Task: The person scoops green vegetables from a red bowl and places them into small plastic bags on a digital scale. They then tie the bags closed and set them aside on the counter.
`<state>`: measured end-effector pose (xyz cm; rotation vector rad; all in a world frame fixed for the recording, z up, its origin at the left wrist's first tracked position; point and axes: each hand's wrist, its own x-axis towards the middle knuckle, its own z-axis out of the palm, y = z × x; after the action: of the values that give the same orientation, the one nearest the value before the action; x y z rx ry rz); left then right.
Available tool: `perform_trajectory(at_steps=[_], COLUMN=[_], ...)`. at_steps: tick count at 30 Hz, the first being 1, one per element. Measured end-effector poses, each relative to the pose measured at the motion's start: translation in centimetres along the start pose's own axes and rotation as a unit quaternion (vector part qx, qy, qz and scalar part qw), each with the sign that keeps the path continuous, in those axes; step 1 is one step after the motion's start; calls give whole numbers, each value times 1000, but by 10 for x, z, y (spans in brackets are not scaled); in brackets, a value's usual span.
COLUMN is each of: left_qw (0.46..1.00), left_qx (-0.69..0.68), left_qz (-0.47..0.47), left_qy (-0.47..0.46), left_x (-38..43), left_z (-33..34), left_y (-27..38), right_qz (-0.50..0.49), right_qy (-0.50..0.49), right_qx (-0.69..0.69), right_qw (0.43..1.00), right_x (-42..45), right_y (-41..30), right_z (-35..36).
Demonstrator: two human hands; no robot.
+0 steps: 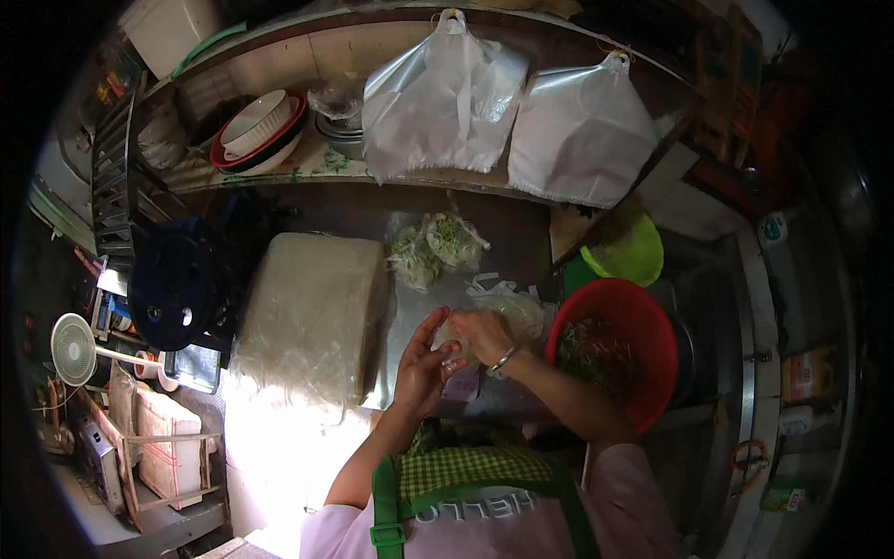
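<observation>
My left hand (421, 367) is turned palm up with its fingers bent around a thin, translucent plastic bag (445, 340). Over the same bag, my right hand (483, 334) pinches with bent fingers; a silver bangle circles that wrist. What the bag contains is hidden by my fingers. Just beyond my right hand lie more crumpled clear bags (520, 311) with white handles. Two filled bags of pale green sprouts or shredded vegetables (417, 255) rest farther back on the metal worktop (401, 328). On the right, a red basin (646, 349) holds loose shredded greens (590, 349).
A large plastic-wrapped pale block or stack (314, 307) stands left of my hands. Stacks of plastic bags (447, 98) hang from the shelf edge (300, 183) overhead. Behind the red basin is a lime-green basin (632, 244). A dark blue plastic stool (171, 286) and a fan (73, 349) are at far left.
</observation>
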<state>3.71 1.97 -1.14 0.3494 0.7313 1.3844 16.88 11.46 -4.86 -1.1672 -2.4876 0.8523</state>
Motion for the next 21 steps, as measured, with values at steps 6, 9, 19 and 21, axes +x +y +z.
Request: perform_trajectory(at_steps=[6, 9, 19, 21], left_qw=[997, 995, 974, 970], left_qx=[53, 88, 224, 242], left_qz=[48, 39, 28, 23], left_qy=[18, 26, 32, 17], left_x=[-2, -1, 13, 14], left_z=[-14, -11, -27, -26], left_y=[6, 11, 24, 25], right_qz=[16, -5, -116, -139], right_qy=[17, 53, 125, 149], right_qx=[291, 376, 491, 459], right_qw=[956, 925, 854, 865], right_x=[-3, -4, -8, -9], right_y=[-28, -51, -109, -113], right_z=[-67, -92, -179, -202])
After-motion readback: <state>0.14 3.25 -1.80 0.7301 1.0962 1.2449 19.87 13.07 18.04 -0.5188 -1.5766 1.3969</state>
